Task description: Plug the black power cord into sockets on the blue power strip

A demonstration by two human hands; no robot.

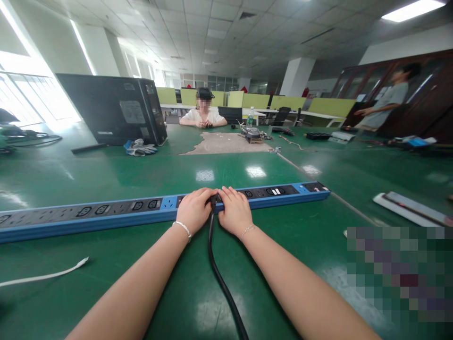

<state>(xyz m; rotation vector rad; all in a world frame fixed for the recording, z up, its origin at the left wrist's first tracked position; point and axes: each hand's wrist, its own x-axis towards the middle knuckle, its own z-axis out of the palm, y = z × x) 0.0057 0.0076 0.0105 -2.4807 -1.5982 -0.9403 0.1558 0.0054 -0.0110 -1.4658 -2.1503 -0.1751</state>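
A long blue power strip (170,202) with black socket sections lies across the green table. Near its middle, a black cable (220,278) runs up to a dark plug (213,199) at the sockets. My left hand (194,208) rests over the strip on the plug's left side, its fingers curled against the plug. From the right, my right hand (235,210) meets it, fingertips bent over the strip and thumb side by the plug. Whether the plug is fully seated is hidden by the fingers.
Behind the strip stand a black computer case (116,111) and grey-blue gloves (139,148). A person (204,113) sits across the table; another person (385,101) stands at right. A white cable (46,276) lies front left, a white-edged bar (410,208) right.
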